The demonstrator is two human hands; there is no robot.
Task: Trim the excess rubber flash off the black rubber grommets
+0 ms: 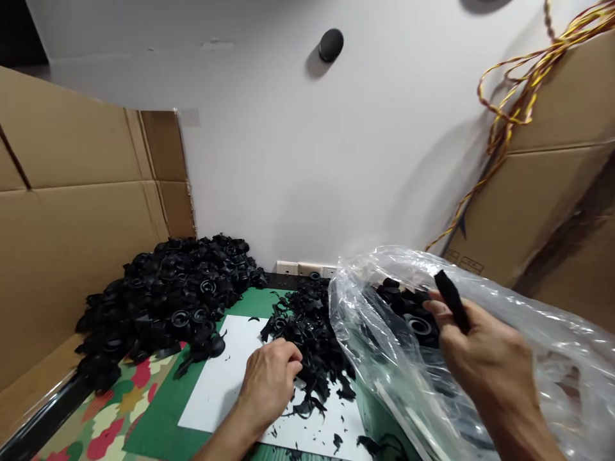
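My right hand (480, 346) is closed around a black strip-like piece (451, 299) and is over the mouth of a clear plastic bag (355, 320). Inside that bag lie black rubbery parts, one with a pale ring (418, 325). Over a white sheet (216, 378), my left hand (273, 378) has its fingers curled together, beside a heap of black scraps (312, 333). Whether anything is between those fingers is hidden. A large pile of black round parts (177, 301) sits to the left.
Cardboard (72, 243) stands on the left, and more cardboard (538, 198) on the right with twisted yellow and brown wires (509, 121). Beneath the sheet is a green mat (163, 416). Behind are a white wall (269, 160) and wall sockets (307, 269).
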